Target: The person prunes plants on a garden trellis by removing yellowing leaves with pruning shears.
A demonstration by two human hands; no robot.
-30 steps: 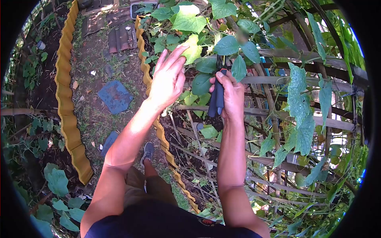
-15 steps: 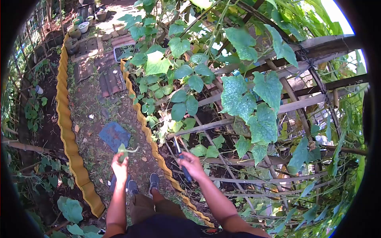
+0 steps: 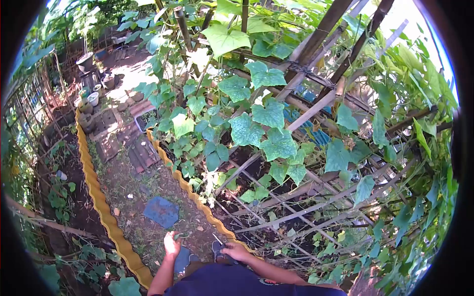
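My left hand (image 3: 172, 244) is raised over the path, its fingers closed around a cut green leaf (image 3: 180, 236) with a stalk, mostly hidden by the hand. In my right hand (image 3: 237, 252) is a cutting tool with a slim metal blade (image 3: 217, 240) and a dark handle, the blade pointing up and left. The fist covers most of the handle. This hand is close to the right yellow edging (image 3: 196, 200), near the foot of the bamboo trellis. Broad leaves (image 3: 269, 112) of a climbing vine hang on the trellis, above and ahead of both hands.
Bamboo poles (image 3: 316, 111) are lashed together on the right. Wavy yellow edging (image 3: 101, 207) borders the path's left side. A blue slab (image 3: 161, 211) lies on the ground ahead. Roof tiles (image 3: 142, 152) and pots (image 3: 93, 98) are farther up the path.
My view has tilted up and turned right, showing more trellis. Both hands appear lower in the picture, still holding the leaf and the cutting tool. The blade has moved away from the trellis foot.
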